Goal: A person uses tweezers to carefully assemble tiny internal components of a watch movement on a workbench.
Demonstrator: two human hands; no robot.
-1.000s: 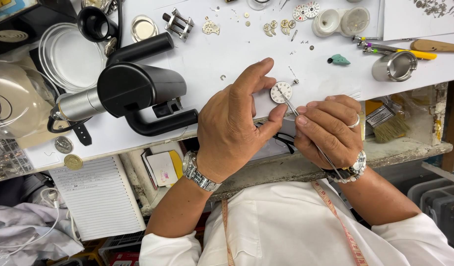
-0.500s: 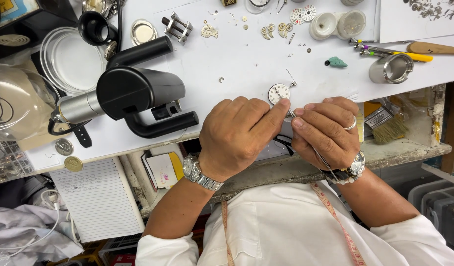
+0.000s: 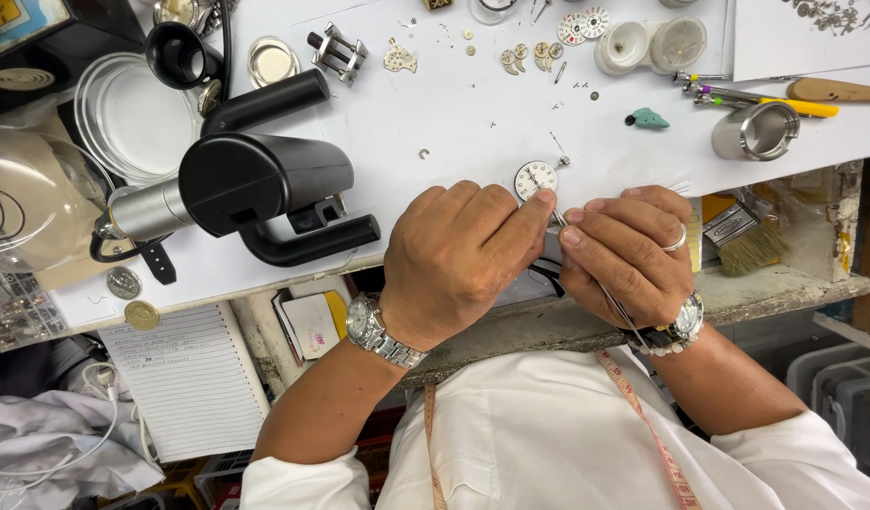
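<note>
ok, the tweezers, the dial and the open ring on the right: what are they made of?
Tweezers in the right hand: thin, grey, glinting, likely steel. Dial under the left hand's finger: matte white face, perhaps painted metal. Ring: brushed silver, looks like metal.

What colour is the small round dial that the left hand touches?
White, seen in the head view: the dial under the left hand.
</note>
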